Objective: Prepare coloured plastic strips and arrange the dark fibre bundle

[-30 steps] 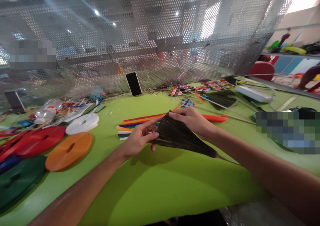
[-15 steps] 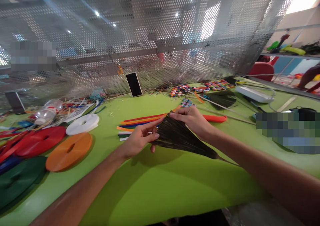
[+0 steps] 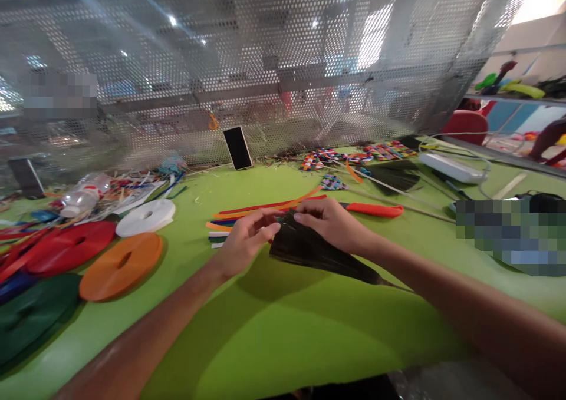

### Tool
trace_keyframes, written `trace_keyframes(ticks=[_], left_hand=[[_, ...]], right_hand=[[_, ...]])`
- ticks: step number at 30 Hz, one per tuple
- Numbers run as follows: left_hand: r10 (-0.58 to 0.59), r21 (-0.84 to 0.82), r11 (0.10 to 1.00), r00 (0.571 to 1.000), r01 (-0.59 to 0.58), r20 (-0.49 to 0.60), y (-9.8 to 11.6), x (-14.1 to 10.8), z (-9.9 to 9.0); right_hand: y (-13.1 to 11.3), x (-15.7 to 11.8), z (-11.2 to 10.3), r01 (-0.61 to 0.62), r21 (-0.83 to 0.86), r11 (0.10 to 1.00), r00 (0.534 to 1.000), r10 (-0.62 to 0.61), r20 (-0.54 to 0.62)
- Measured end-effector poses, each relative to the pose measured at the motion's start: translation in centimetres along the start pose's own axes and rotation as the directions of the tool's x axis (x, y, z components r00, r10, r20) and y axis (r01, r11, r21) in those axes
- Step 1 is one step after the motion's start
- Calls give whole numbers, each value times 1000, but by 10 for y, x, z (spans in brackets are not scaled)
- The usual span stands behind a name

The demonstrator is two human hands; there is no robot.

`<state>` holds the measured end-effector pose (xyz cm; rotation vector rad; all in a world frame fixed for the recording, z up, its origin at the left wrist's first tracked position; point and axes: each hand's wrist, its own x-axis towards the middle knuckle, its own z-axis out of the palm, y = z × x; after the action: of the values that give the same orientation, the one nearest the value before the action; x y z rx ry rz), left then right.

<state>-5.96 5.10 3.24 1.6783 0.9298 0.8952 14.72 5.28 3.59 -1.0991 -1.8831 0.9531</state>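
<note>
Above the green tabletop I hold a dark, pleated, fan-shaped palm leaf, its narrow stem end pointing right towards my right forearm. The thumb and fingers of my right hand are closed on its far upper edge. My left hand is at the leaf's left corner, thumb and index finger pinched at the edge; part of the fingertips is hidden. Behind my hands lie several coloured flat strips, partly covered by them. An orange-red handled tool rests just beyond my right hand.
At left lie rolls of strip: white, orange, red and green. A phone leans against the perforated metal screen. Woven colourful pieces, another dark leaf and a white power strip are at right.
Both hands have come closer together at the leaf's upper edge. My right hand has moved slightly left and down, and the left fingers have drawn up from below the leaf.
</note>
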Motion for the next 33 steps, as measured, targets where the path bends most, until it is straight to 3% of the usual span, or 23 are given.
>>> trace_keyframes(ticks=[5, 14, 19, 27, 31, 33], left_hand=[[-70, -36, 997, 996, 69, -45, -8, 3, 5], [-114, -65, 991, 993, 116, 29, -10, 4, 4], [-115, -66, 991, 993, 116, 23, -13, 5, 3], [-96, -32, 995, 995, 96, 8, -19, 5, 2], [-57, -14, 998, 996, 56, -64, -18, 6, -2], [-45, -12, 999, 994, 45, -98, -16, 7, -4]], right_hand=[[-1, -4, 8, 16, -29, 999, 998, -14, 56], [3, -4, 8, -61, 18, 998, 998, 60, 32], [2, -3, 8, -22, 0, 1000, 997, 22, 67], [5, -5, 12, 51, -179, 983, 980, -14, 199], [4, -4, 7, 28, -129, 991, 944, 16, 328], [3, -3, 4, 11, -121, 993, 941, 31, 338]])
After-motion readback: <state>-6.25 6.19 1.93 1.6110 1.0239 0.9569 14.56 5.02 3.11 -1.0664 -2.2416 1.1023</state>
